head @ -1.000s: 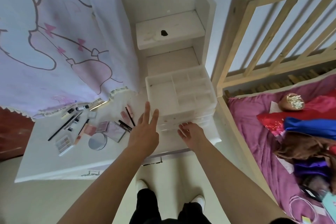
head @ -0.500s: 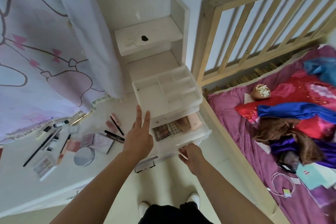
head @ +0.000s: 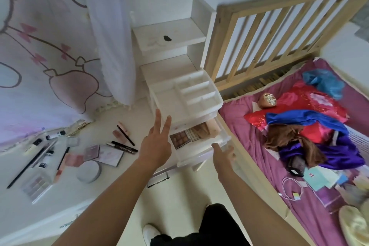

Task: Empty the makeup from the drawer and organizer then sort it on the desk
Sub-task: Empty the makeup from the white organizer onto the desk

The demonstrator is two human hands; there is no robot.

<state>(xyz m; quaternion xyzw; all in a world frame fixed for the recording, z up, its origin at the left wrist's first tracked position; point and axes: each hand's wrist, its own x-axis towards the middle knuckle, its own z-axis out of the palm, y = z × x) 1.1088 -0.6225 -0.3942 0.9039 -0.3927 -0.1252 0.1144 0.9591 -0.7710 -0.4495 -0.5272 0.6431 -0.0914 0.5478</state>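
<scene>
A white plastic organizer (head: 185, 96) stands on the white desk (head: 103, 126), its top tray empty. Its drawer (head: 211, 146) is pulled out and holds an eyeshadow palette (head: 180, 139) and other flat compacts (head: 203, 130). My left hand (head: 156, 142) hovers flat with fingers spread beside the organizer's left front corner, holding nothing. My right hand (head: 224, 155) is at the drawer's front edge, fingers loosely apart; I cannot tell whether it touches the drawer. Makeup lies spread on the desk to the left: palettes (head: 107, 155), pencils (head: 124, 146), a round compact (head: 88, 171).
A patterned curtain (head: 50, 56) hangs over the desk's back left. White shelves (head: 169, 36) rise behind the organizer. A wooden bed frame (head: 269, 32) with a purple cover and piled clothes (head: 311, 132) stands directly to the right. My legs and a shoe show below.
The organizer's drawer has gone from closed to pulled out, showing palettes inside. My right hand has loosened from the drawer front. My view has shifted to the right.
</scene>
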